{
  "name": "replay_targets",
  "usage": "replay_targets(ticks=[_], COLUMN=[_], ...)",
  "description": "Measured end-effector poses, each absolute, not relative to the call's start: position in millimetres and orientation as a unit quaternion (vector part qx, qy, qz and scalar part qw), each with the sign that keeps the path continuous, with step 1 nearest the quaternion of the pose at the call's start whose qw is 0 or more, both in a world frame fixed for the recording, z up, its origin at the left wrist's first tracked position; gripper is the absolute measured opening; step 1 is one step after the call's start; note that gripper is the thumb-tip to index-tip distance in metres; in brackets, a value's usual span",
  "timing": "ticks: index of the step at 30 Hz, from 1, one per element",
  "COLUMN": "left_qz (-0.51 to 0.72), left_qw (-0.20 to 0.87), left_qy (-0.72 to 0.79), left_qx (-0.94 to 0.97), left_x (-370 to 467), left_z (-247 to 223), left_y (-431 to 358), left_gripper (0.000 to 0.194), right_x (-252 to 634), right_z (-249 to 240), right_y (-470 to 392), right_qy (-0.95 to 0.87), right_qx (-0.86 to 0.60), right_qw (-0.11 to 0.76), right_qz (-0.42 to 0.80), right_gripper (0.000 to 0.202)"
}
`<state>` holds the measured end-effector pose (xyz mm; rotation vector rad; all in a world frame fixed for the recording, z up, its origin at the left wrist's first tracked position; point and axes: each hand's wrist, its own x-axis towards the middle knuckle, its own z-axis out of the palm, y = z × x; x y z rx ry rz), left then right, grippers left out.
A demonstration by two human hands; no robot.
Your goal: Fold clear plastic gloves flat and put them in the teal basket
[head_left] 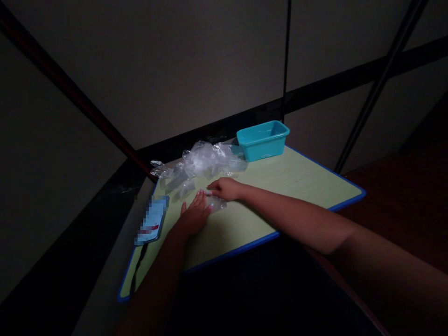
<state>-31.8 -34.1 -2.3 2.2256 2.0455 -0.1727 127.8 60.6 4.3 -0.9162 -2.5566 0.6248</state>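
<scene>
Landmark: yellow-green table [308, 184], blue-edged. On its near-middle, a small clear plastic piece [217, 204], flat. My left hand [196, 214]: fingers spread, laid over the piece's left side. My right hand [227, 188]: fingers loosely curled at its upper edge; grip, I cannot tell. Along the table's far side: crumpled plastic heap [203, 161], turquoise bin [266, 147].

The whole view is dimly lit, corners sunk into black; pale highlights are caught on the crinkled plastic [206, 159], and one patch is pixelated.
</scene>
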Motion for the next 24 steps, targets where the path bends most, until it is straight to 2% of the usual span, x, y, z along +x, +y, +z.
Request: replay_targets(ticks=[8, 24], left_qz=[-0.057, -0.051], left_qw=[0.038, 0.053], left_qy=[0.677, 0.678], left_qx=[0.732, 0.732], left_x=[-30, -30], left_z=[-2, -6], left_y=[-35, -32], left_gripper=[0.065, 0.071], right_x=[126, 129], right_z=[0, -5], right_y=[71, 74], right_qy=[-0.874, -0.871], right_qx=[-0.341, -0.348], right_qw=[0.196, 0.195], right_qz=[0.285, 0.285], right_gripper=[0.032, 0.031])
